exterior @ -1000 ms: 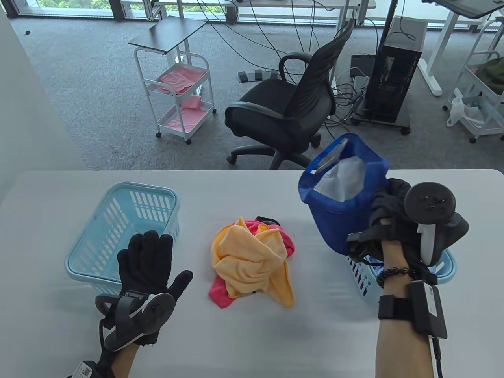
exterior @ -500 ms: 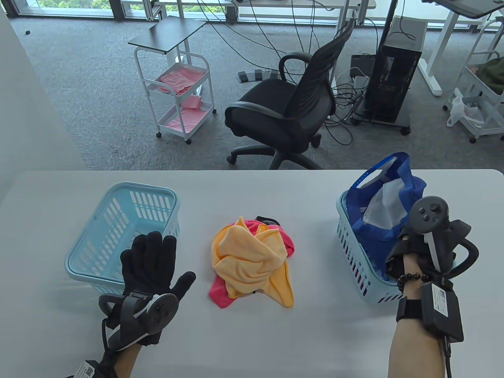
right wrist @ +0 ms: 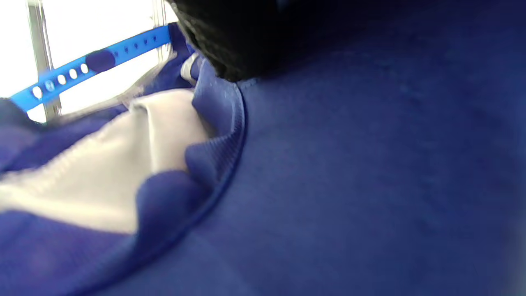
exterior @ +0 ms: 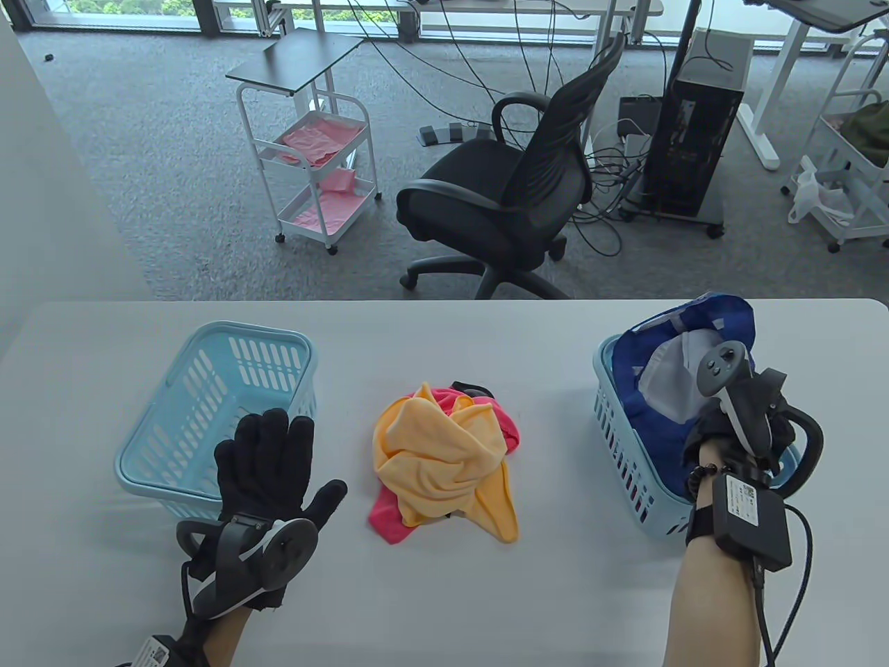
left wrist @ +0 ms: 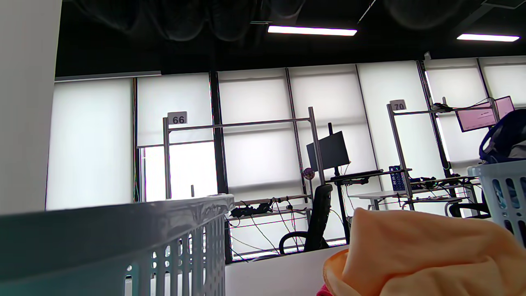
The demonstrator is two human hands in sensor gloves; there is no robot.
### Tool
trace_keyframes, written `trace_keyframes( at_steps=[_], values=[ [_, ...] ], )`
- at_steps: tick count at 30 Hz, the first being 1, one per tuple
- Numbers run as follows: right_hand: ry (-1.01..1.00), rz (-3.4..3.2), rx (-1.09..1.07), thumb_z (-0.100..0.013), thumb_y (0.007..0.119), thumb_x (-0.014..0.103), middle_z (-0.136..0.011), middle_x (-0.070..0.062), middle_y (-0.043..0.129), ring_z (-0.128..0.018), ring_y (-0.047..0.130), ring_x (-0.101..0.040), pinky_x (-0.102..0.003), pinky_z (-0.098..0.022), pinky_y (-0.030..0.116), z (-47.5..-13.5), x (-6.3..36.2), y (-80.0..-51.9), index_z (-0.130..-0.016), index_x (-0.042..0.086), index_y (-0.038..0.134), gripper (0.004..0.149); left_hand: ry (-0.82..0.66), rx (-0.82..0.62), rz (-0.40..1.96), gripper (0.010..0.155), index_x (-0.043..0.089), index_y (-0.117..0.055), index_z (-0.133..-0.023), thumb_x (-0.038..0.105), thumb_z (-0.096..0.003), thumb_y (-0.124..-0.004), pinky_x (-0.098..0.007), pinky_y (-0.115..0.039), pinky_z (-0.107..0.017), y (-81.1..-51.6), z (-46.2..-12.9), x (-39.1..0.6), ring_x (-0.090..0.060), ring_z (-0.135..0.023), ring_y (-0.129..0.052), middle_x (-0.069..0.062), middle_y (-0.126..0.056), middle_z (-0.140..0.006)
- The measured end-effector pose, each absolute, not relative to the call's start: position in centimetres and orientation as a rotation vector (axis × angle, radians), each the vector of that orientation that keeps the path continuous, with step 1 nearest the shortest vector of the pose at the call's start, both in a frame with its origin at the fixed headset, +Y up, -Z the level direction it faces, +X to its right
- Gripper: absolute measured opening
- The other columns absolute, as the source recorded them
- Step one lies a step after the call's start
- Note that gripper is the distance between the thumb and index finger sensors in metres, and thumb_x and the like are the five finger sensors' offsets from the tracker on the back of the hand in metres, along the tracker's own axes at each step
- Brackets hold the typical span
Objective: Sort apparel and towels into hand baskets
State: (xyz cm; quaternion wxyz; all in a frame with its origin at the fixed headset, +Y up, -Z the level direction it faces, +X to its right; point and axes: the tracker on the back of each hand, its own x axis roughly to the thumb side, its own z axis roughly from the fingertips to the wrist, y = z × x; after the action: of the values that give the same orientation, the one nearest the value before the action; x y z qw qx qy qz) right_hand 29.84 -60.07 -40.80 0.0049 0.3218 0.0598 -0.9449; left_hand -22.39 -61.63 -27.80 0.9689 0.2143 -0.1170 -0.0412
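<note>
a small white placard (left wrist: 177, 118) atop the left grey metal frame (left wrist: 238, 124) read "66"; right of that frame, another white placard (left wrist: 397, 105) read "70".

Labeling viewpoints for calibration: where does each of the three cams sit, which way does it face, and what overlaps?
Table view: high, angled down at the table; both gloved hands show, left hand, right hand in the right basket.
Left wrist view: low by the left basket, facing the windows; no hand visible.
Right wrist view: pressed close to the blue cap; black glove at top.
Shared: orange towel; the cap.
</note>
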Motion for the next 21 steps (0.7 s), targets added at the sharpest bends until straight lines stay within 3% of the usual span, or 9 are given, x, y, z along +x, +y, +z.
trace_keyframes(
  at_steps=[3, 6, 13, 21],
  values=[
    [0.099, -2.957, 0.994, -0.054, 0.081, 0.031, -0.094, -0.033, 0.073, -0.076, 0.086, -0.055, -0.064, -0.054, 0.078, -40.8, 29.7, -60.0, -0.106, -0.007, 0.056, 0.069, -0.239, 0.430, -0.084, 0.084, 0.015, -0.031, -0.119, 0.066, -0.0573, -0.055, -0.073, -0.051, -0.076, -61.7, -27.8, -22.3, -0.058, -0.111, -0.051, -0.027, -0.040, -0.123],
    [0.145, -2.990, 0.968, -0.054, 0.080, 0.035, -0.101, -0.039, 0.060, -0.084, 0.072, -0.063, -0.072, -0.059, 0.068, -40.4, 29.0, -59.1, -0.109, -0.009, 0.046, 0.078, -0.243, 0.428, -0.084, 0.084, 0.015, -0.031, -0.119, 0.066, -0.0573, -0.055, -0.073, -0.051, -0.076, -61.7, -27.8, -22.3, -0.058, -0.111, -0.051, -0.027, -0.040, -0.123],
    [0.319, -3.060, 0.718, -0.055, 0.078, 0.039, -0.104, -0.040, 0.053, -0.088, 0.064, -0.066, -0.075, -0.062, 0.062, -39.3, 24.0, -55.5, -0.109, -0.007, 0.049, 0.077, -0.255, 0.422, -0.082, 0.084, 0.015, -0.031, -0.119, 0.066, -0.0574, -0.055, -0.073, -0.051, -0.076, -61.8, -27.8, -22.1, -0.058, -0.112, -0.051, -0.027, -0.040, -0.123],
    [0.386, -3.164, 0.216, -0.054, 0.075, 0.046, -0.109, -0.040, 0.042, -0.094, 0.052, -0.068, -0.079, -0.065, 0.053, -37.3, 15.5, -55.0, -0.111, -0.003, 0.045, 0.081, -0.268, 0.382, -0.089, 0.086, 0.015, -0.024, -0.119, 0.067, -0.0575, -0.055, -0.071, -0.047, -0.077, -62.2, -27.8, -21.9, -0.058, -0.112, -0.047, -0.027, -0.037, -0.124]
  ],
)
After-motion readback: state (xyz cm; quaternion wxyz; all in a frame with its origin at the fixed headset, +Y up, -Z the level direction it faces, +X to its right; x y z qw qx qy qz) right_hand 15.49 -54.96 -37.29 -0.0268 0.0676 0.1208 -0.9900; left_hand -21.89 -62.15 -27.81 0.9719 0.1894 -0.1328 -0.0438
